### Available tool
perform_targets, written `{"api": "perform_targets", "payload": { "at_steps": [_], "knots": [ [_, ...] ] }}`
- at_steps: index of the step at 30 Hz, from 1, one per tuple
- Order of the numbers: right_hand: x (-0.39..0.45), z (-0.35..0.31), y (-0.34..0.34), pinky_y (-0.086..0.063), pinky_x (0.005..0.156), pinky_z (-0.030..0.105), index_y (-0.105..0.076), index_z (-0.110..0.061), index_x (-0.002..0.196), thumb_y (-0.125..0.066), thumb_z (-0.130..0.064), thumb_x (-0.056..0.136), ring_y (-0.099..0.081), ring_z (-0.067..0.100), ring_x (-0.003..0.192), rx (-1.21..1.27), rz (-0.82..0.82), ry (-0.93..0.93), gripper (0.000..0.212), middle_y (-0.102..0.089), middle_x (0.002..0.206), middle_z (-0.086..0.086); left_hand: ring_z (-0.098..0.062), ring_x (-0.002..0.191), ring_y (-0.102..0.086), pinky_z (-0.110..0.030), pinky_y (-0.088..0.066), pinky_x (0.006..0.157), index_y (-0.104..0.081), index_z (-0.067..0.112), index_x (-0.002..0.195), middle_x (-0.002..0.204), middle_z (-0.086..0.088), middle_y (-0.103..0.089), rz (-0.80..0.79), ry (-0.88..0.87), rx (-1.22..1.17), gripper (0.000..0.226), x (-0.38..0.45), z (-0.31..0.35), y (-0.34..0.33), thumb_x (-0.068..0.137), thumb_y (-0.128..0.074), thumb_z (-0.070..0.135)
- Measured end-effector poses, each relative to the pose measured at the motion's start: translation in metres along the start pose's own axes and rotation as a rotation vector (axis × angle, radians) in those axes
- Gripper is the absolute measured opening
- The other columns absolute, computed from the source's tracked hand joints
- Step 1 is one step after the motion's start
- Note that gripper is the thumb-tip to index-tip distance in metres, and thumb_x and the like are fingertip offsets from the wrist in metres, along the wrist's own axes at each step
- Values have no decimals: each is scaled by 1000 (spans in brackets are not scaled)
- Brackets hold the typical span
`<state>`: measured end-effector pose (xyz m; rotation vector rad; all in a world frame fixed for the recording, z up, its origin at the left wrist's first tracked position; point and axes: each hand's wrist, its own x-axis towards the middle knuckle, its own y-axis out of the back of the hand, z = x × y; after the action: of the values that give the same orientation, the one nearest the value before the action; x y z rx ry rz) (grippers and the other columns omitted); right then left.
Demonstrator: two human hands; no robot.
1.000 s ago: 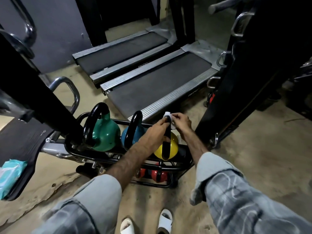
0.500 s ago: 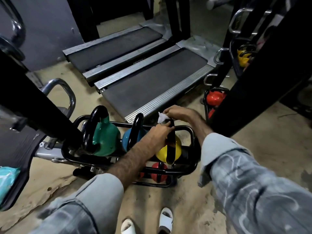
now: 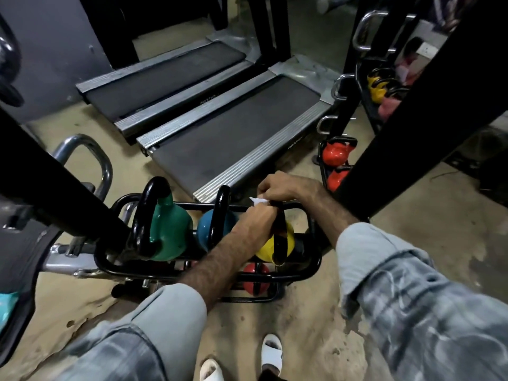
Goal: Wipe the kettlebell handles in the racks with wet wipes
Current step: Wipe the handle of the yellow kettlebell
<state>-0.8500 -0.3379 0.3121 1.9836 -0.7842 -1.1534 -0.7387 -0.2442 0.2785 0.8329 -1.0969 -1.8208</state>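
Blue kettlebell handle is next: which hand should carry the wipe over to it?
Left, probably. The left hand sits on the yellow kettlebell handle, right beside the blue kettlebell, with the wet wipe at its fingers. The right hand is farther off.

My left hand [image 3: 257, 220] covered the top of the yellow kettlebell's handle [image 3: 280, 237], so I could not tell its grip there. Only a corner of the wet wipe [image 3: 257, 201] showed between both hands. The turquoise packet [image 3: 7, 306] at near left was cut by the edge. The far right rack [image 3: 378, 86] was blurred.
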Motion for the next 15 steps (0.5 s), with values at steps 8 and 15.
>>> {"api": "perform_targets", "payload": {
  "at_steps": [8,15],
  "knots": [
    [-9,4,2,-40,76,22,-72,-22,108,-57,-25,94,-57,6,88,25,71,15,21,-64,94,-11,-31,100,-61,-43,-53,82,-61,15,115,117,-7,-58,-15,-22,2,29,-6,2,3,86,-63,19],
    [-30,23,-51,-38,54,-1,-77,-23,97,-65,-26,89,-62,1,81,711,683,-282,14,-72,87,-10,-31,122,-51,-46,-47,94,-46,17,138,153,-4,-33,2,-60,9,55,-6,0,5,86,-64,19]
  ]
}}
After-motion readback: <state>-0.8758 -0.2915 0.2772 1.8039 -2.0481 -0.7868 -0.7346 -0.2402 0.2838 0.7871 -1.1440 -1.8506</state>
